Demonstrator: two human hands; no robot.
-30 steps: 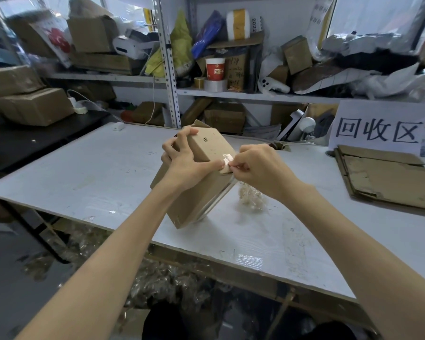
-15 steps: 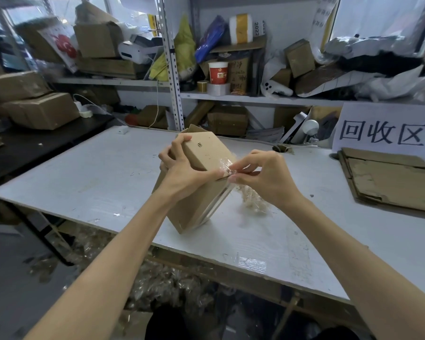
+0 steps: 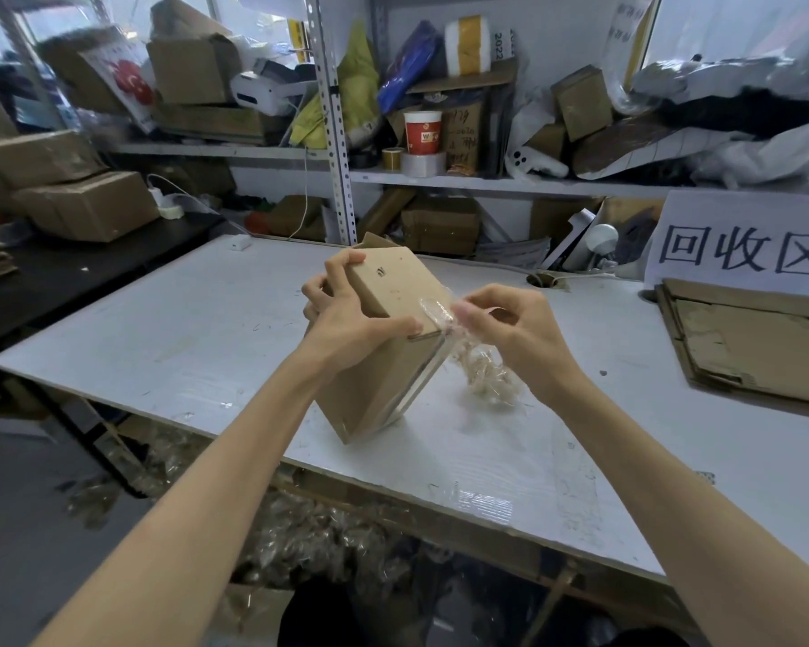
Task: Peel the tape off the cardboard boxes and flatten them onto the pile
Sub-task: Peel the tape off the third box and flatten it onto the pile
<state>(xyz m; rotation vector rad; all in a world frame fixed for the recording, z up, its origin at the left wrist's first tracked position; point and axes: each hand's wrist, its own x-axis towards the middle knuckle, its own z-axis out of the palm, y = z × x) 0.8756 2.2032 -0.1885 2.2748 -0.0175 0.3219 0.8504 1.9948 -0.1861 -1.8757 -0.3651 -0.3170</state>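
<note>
Your left hand [image 3: 351, 326] gripped the tilted cardboard box [image 3: 384, 347] while your right hand [image 3: 510, 329] pinched its clear tape [image 3: 435, 315].

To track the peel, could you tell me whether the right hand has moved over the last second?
Yes. The right hand, pinching the tape, has drawn slightly rightward, towards the cable hole.

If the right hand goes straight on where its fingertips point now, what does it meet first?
Most likely the box, at the top corner where the tape pinched by the right hand is stuck. The thumb of the left hand rests beside it; depth is unclear.
</note>
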